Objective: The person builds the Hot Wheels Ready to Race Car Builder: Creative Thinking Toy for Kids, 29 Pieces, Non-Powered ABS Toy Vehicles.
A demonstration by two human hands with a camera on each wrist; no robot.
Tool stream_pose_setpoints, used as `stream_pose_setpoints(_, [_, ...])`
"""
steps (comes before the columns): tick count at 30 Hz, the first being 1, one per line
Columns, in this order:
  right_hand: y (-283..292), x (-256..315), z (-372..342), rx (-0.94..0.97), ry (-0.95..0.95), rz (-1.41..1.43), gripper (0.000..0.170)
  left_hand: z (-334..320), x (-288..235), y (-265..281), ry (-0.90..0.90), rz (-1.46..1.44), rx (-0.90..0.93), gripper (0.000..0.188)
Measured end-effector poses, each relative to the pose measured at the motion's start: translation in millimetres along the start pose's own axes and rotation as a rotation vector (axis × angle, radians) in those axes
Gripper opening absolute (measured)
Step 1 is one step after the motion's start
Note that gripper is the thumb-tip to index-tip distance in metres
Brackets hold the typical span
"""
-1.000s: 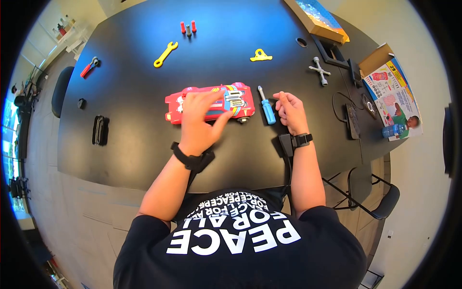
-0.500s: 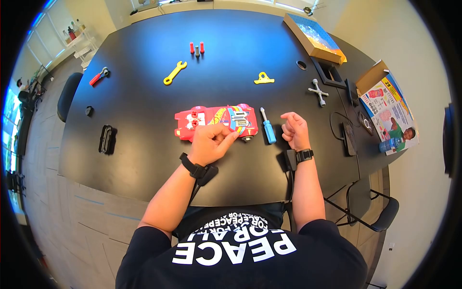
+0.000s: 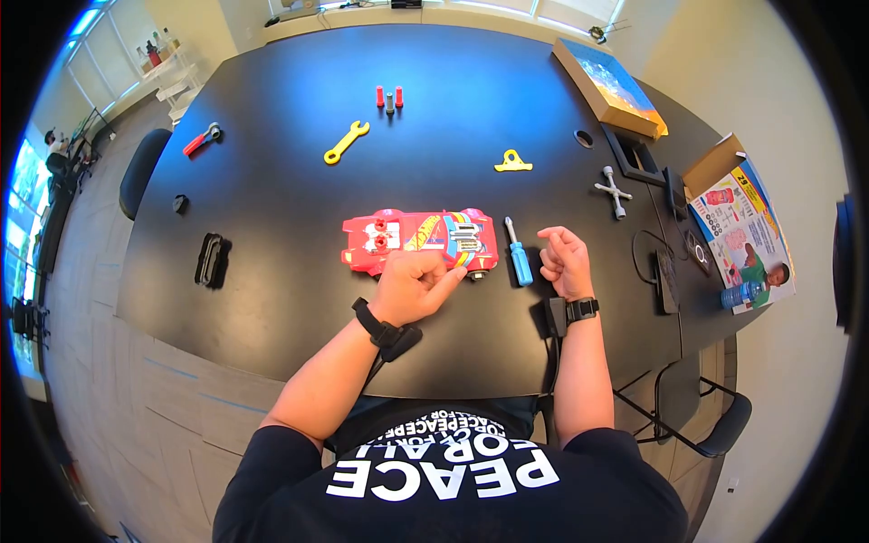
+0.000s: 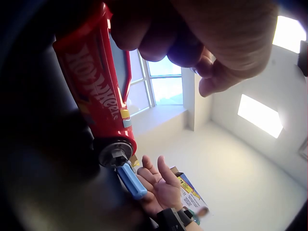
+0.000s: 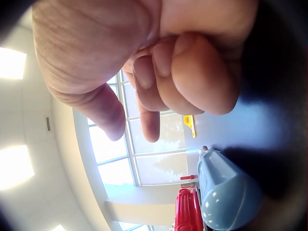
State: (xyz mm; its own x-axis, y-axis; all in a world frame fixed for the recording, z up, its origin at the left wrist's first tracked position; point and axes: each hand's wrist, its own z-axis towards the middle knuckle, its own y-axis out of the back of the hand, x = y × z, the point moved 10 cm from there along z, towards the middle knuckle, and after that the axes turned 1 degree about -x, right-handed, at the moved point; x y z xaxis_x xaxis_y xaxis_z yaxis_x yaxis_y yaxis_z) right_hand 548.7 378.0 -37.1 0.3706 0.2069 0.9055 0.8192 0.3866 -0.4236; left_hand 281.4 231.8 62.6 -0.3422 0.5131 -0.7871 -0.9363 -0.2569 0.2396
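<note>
A red toy car [image 3: 418, 233] with Hot Wheels lettering lies on the black table in front of me. My left hand [image 3: 412, 285] is at the car's near side, its fingers loosely curled and overlapping the edge of the car in the head view. In the left wrist view the curled fingers [image 4: 187, 45] appear above the car [image 4: 94, 82], gripping nothing visible. To the right of the car lies a toy screwdriver [image 3: 520, 262] with a blue handle. My right hand [image 3: 568, 262] rests just right of it, fingers loosely bent and holding nothing.
Farther back are a yellow wrench [image 3: 347, 143], red and grey bolts [image 3: 390, 101], a yellow part [image 3: 513, 161] and a grey cross wrench [image 3: 614, 193]. A red-handled ratchet [image 3: 201, 139] lies left. An open box [image 3: 611, 86] and a printed box [image 3: 742, 226] stand right.
My left hand has drawn back from over the car to its near side, and its spread fingers have curled in. The right hand stays beside the screwdriver. The head view has tilted up.
</note>
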Motion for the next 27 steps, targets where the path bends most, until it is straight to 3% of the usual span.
stream_pose_setpoints(10, [3.8, -1.9, 1.0, -0.014, 0.013, 0.022, 0.020, -2.9, -13.0, 7.8, -0.092, 0.041, -0.057, 0.044])
stream_pose_setpoints(13, [6.1, -2.4, 1.4, -0.028, 0.024, 0.038, 0.019, -1.1, -34.2, 59.2, -0.098, 0.096, -0.235, 0.037])
stream_pose_setpoints(15, [7.7, -2.8, -0.3, -0.040, 0.041, 0.052, 0.018, -13.2, -28.4, 120.2, -0.060, -0.025, -0.520, 0.028])
stream_pose_setpoints(17, [8.5, -2.7, -3.3, -0.054, 0.050, 0.058, 0.018, -27.4, -27.4, 188.0, 0.004, 0.130, -0.633, 0.013])
stream_pose_setpoints(18, [7.6, -3.2, -2.9, -0.059, 0.053, 0.040, 0.018, -38.9, -22.1, 227.2, 0.088, 0.373, -0.686, 0.013])
stream_pose_setpoints(19, [6.8, -3.1, -2.2, -0.061, 0.055, 0.023, 0.018, -50.7, -26.5, 259.9, 0.233, 0.690, -0.726, 0.031])
stream_pose_setpoints(21, [3.6, -2.3, -0.2, -0.051, 0.056, 0.020, 0.018, -80.7, -1.4, 323.7, 0.301, 1.186, -0.691, 0.064])
stream_pose_setpoints(23, [2.7, -3.2, 0.2, -0.070, 0.045, -0.020, 0.016, -108.0, 26.7, 355.9, 0.726, 1.336, -0.640, 0.066])
stream_pose_setpoints(24, [1.2, -2.9, 0.5, -0.062, 0.051, -0.016, 0.016, -118.4, 35.8, 369.5, 0.720, 1.340, -0.649, 0.066])
stream_pose_setpoints(27, [3.0, -4.8, 2.0, -0.088, 0.036, -0.041, 0.015, -142.3, 88.9, 385.1, 0.885, 1.303, -0.378, 0.056])
